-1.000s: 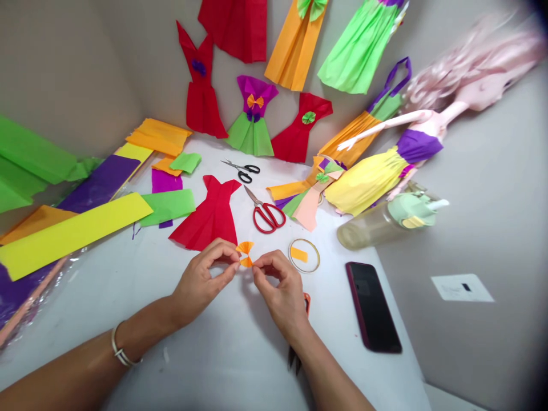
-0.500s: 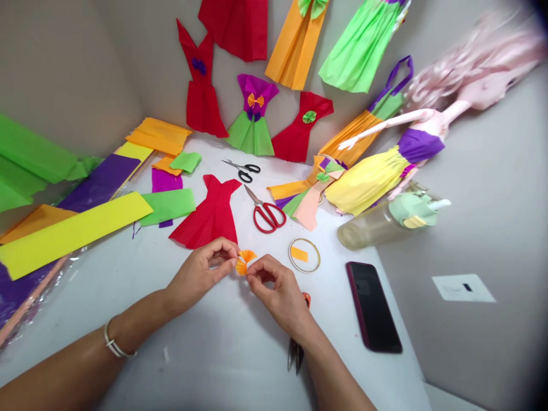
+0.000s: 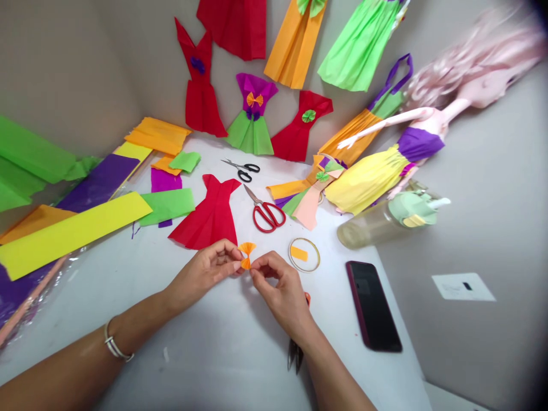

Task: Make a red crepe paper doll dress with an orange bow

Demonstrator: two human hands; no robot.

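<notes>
Between my two hands is a small pleated orange paper bow (image 3: 247, 249), fanned out above and below a narrow middle. The fingertips of my left hand (image 3: 214, 265) pinch its left side. My right hand (image 3: 276, 279) pinches the lower right edge with thumb and forefinger. Just beyond my left hand lies a red paper dress (image 3: 212, 211), flat on the table. Red-handled scissors (image 3: 268, 217) rest to its right, and black-handled scissors (image 3: 244, 170) lie farther back. Another pair of scissors (image 3: 295, 355) is partly hidden under my right wrist.
A gold bangle (image 3: 318, 251) surrounds an orange paper piece (image 3: 299, 253). At right are a phone (image 3: 374, 305), a bottle (image 3: 368, 225) and a doll (image 3: 423, 134). Coloured paper strips (image 3: 81, 231) cover the left side. Several paper dresses (image 3: 302, 125) hang on the back wall.
The orange bow has turned and opened from a rounder fan into a clearer bow shape. My fingers have shifted slightly around it; both hands stay at nearly the same place.
</notes>
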